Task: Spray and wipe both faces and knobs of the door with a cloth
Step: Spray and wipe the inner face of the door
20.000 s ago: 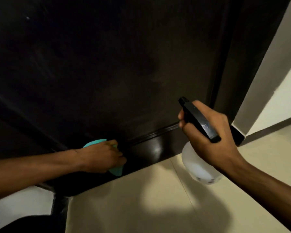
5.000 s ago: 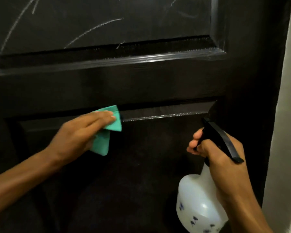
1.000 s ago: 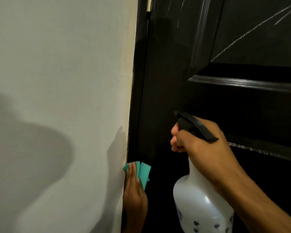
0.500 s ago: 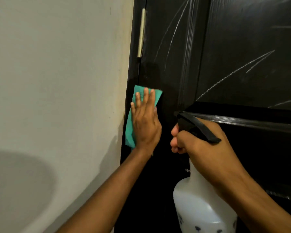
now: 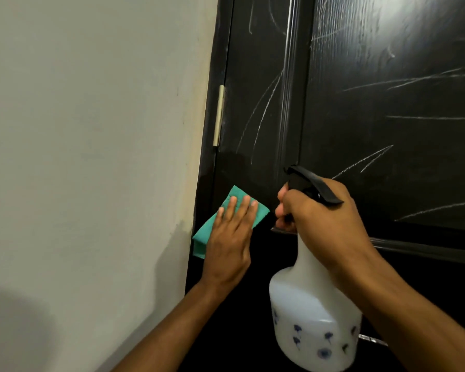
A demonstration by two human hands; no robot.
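Observation:
A dark panelled door (image 5: 387,108) with pale scratch marks fills the right of the head view. My left hand (image 5: 232,237) lies flat with straight fingers on a folded green cloth (image 5: 208,229), pressing it against the door's hinge-side edge. My right hand (image 5: 325,213) grips the black trigger head of a white spray bottle (image 5: 312,326) with blue flower prints, held upright in front of the door's lower panel. No knob is in view.
A pale wall (image 5: 91,157) takes up the left half, meeting the black door frame (image 5: 207,157). A cream hinge (image 5: 218,115) sits on the frame above the cloth. My shadow falls on the wall at the lower left.
My left hand went up the hinge side with the cloth, from low on the frame to just below the hinge. The view tilted upward. The right hand kept holding the bottle.

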